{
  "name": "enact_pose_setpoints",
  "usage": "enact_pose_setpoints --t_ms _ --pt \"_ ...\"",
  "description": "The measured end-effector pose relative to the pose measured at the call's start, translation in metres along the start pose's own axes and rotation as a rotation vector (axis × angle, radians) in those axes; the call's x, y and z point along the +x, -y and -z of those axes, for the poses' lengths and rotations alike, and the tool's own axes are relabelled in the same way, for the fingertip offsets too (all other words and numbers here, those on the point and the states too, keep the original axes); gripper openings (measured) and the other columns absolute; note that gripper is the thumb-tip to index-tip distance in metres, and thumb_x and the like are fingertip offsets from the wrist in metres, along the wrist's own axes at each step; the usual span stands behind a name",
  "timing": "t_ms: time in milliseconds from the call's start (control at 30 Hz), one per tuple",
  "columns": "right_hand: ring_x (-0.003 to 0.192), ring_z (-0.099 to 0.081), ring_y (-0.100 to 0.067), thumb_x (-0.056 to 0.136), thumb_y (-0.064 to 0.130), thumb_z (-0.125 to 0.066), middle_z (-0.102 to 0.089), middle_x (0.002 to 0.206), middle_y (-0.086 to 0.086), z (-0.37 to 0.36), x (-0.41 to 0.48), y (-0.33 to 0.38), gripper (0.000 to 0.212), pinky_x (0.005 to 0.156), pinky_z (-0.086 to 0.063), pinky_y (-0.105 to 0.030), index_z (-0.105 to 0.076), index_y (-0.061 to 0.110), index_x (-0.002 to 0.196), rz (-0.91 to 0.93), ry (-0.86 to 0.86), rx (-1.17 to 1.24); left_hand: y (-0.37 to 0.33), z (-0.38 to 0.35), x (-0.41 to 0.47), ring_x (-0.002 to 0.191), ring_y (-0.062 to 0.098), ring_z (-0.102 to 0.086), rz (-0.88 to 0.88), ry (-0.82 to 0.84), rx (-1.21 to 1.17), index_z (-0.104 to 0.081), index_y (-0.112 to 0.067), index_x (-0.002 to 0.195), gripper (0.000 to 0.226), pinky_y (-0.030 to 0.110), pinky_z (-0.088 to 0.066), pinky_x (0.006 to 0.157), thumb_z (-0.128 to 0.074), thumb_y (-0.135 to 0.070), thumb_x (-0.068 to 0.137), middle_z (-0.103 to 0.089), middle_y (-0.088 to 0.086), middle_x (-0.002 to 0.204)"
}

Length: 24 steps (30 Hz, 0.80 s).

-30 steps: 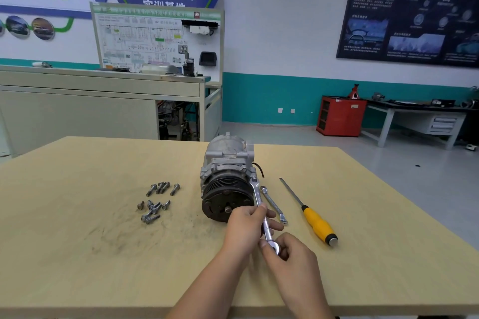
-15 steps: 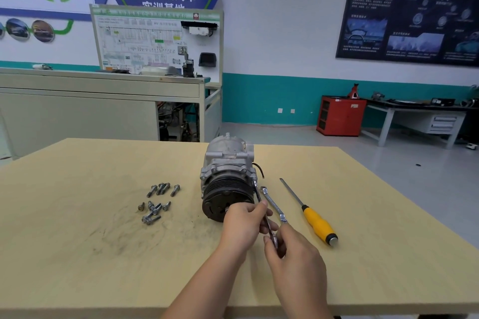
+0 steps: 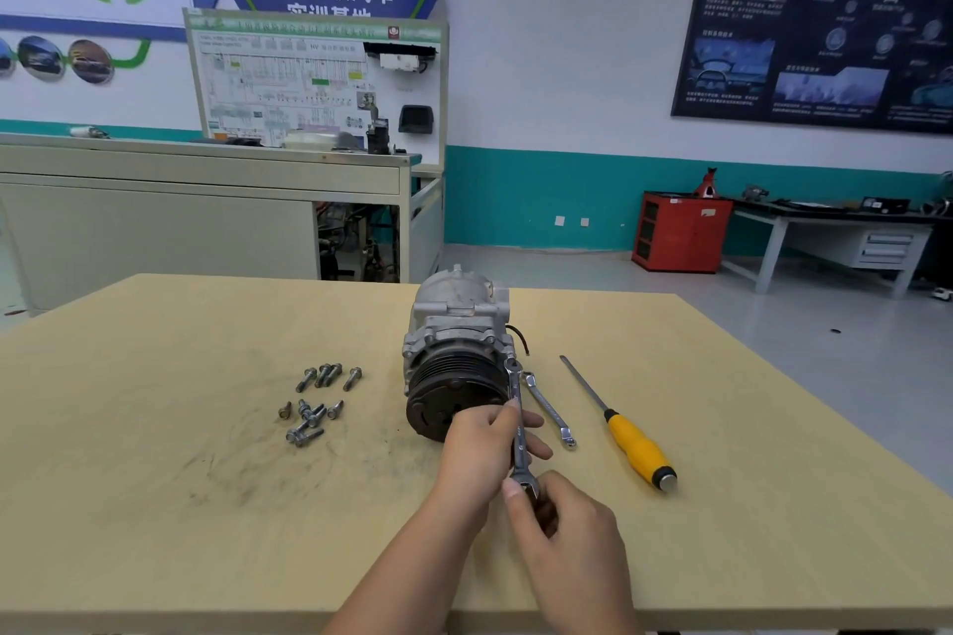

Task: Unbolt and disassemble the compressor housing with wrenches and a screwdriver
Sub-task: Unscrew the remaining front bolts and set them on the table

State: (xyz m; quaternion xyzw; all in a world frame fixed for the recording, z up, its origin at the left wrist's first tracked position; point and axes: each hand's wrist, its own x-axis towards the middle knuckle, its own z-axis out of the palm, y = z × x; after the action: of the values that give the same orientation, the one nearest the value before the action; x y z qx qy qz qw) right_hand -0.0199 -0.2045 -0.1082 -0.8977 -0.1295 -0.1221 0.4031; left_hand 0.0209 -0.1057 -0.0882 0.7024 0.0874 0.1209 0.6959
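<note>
Gripping wrench (image 3: 515, 387) at compressor (image 3: 454, 325)

Two bare forearms come in from the 6 o'clock edge, each ending in a bare hand. The left forearm (image 3: 407, 562) is slim and uncovered over all its visible length, broadening slightly toward the frame edge. The left hand (image 3: 482, 449) is bare as well; its fingers (image 3: 533, 450) are slender and smooth. The right hand (image 3: 570, 549), at 5 o'clock from the left one, is likewise uncovered, with a broad, smooth back and a short-trimmed thumbnail (image 3: 511, 488). The right wrist (image 3: 603, 608) runs bare to the edge. What is worn higher up the arms lies out of view
</note>
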Motion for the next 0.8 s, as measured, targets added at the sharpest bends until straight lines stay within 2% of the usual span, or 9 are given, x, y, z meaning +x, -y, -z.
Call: enact_pose_setpoints --t_ms 167,300,400,467,600,667,733,800 --pt "0.059 -0.047 -0.007 0.087 0.035 -0.06 -0.048 0.062 0.008 -0.01 0.0 -0.011 0.018 0.057 -0.036 -0.016 -0.054 0.022 0.077 0.1 -0.021 0.073 0.009 0.002 0.001 0.045 0.006 -0.05 0.017 0.049 -0.136 -0.07 -0.009 0.086 0.033 0.018 -0.041 0.045 -0.045 -0.027 0.099 -0.067 0.002 0.058" --pt "0.058 -0.048 -0.002 0.085 0.02 -0.067 -0.053 0.065 0.011 -0.015 0.001 -0.016 0.005 0.056 -0.036 -0.011 -0.064 0.017 0.083 0.149 -0.198 0.131 0.008 0.0 -0.001 0.038 0.012 -0.052 0.012 0.092 -0.157 -0.068 -0.007 0.088 0.029 0.018 -0.043 0.045 -0.052 -0.028 0.096 -0.067 0.005 0.059" --pt "0.056 -0.045 -0.003 0.081 0.01 -0.071 -0.055 0.068 0.008 -0.019 0.002 -0.017 0.016 0.058 -0.037 -0.011 -0.071 0.012 0.098 0.185 -0.281 0.145 0.009 0.001 -0.003 0.045 0.014 -0.055 -0.007 0.106 -0.156 -0.07 -0.004 0.089 0.025 0.02 -0.046 0.052 -0.059 -0.027 0.092 -0.066 0.008 0.06" --pt "0.052 -0.043 -0.004 0.077 0.006 -0.074 -0.053 0.065 0.008 -0.021 0.002 -0.017 0.018 0.056 -0.036 -0.012 -0.072 0.01 0.094 0.21 -0.305 0.13 0.011 0.002 -0.005 0.049 0.016 -0.055 -0.015 0.098 -0.162 -0.071 -0.005 0.087 0.022 0.022 -0.046 0.055 -0.061 -0.025 0.09 -0.064 0.011 0.061" --pt "0.047 -0.037 0.0 0.068 0.002 -0.08 -0.047 0.058 0.011 -0.023 -0.001 -0.019 0.016 0.051 -0.035 -0.01 -0.067 0.011 0.074 0.208 -0.334 0.096 0.014 0.002 -0.007 0.058 0.023 -0.05 -0.038 0.088 -0.121 -0.073 -0.009 0.082 0.02 0.027 -0.043 0.06 -0.062 -0.024 0.089 -0.055 0.017 0.064" --pt "0.051 -0.041 -0.003 0.066 0.001 -0.081 -0.045 0.057 0.012 -0.023 -0.001 -0.019 0.019 0.05 -0.033 -0.007 -0.066 0.011 0.072 0.222 -0.353 0.1 0.014 0.002 -0.006 0.061 0.024 -0.05 -0.048 0.088 -0.109 -0.074 -0.01 0.082 0.02 0.029 -0.043 0.062 -0.062 -0.025 0.089 -0.054 0.018 0.065" --pt "0.06 -0.045 0.003 0.067 0.001 -0.08 -0.043 0.057 0.013 -0.023 -0.001 -0.02 0.019 0.051 -0.03 -0.001 -0.065 0.01 0.072 0.232 -0.352 0.112 0.014 0.002 -0.006 0.061 0.024 -0.05 -0.064 0.087 -0.097 -0.074 -0.01 0.082 0.02 0.029 -0.044 0.063 -0.062 -0.025 0.089 -0.054 0.018 0.065" --pt "0.051 -0.045 0.006 0.07 0.004 -0.079 -0.044 0.057 0.013 -0.024 -0.001 -0.021 0.015 0.05 -0.029 0.0 -0.065 0.011 0.073 0.234 -0.336 0.115 0.015 0.002 -0.005 0.06 0.023 -0.05 -0.081 0.081 -0.079 -0.074 -0.012 0.081 0.02 0.028 -0.043 0.062 -0.063 -0.026 0.089 -0.053 0.017 0.063"
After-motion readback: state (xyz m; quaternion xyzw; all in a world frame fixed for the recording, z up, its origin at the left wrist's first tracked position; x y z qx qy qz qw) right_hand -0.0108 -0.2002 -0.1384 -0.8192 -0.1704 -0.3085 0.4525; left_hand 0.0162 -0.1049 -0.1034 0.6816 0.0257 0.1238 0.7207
